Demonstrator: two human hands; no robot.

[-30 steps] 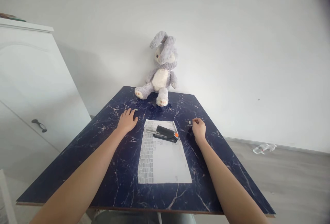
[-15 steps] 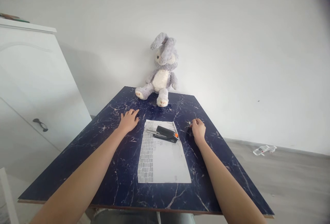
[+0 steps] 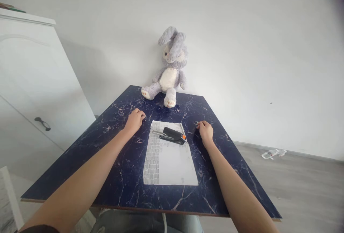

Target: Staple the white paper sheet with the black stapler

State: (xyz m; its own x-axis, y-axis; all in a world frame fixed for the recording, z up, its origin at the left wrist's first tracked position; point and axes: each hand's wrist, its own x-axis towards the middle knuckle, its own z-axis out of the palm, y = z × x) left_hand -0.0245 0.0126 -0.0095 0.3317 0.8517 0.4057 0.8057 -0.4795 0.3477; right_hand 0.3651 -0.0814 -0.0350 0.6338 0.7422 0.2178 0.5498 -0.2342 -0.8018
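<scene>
Left of the paper, my left hand (image 3: 135, 120) is closed, its fingers curled down near the tabletop; whatever they hold, if anything, is hidden. My right hand (image 3: 205, 131) rests right of the paper in a pinch, and a tiny pale, shiny piece (image 3: 197, 122) shows at its fingertips, too small to name. Between the hands lies a printed sheet of paper (image 3: 177, 168), dense with grey print along its left side. A black stapler (image 3: 173, 135) with an orange part sits across the sheet's upper half, its metal rail sticking out to the left. Neither hand touches the stapler.
A grey-and-white plush rabbit (image 3: 168, 79) sits at the far end of the dark blue marbled table (image 3: 123, 179), against the wall. A white cabinet (image 3: 34, 72) stands at the left. Clear plastic packaging (image 3: 273, 154) lies on the floor at the right.
My left hand's spread fingers have curled in. My right hand stays pinched in nearly the same place. The view has tilted slightly downward or shifted, moving the table a little up the picture.
</scene>
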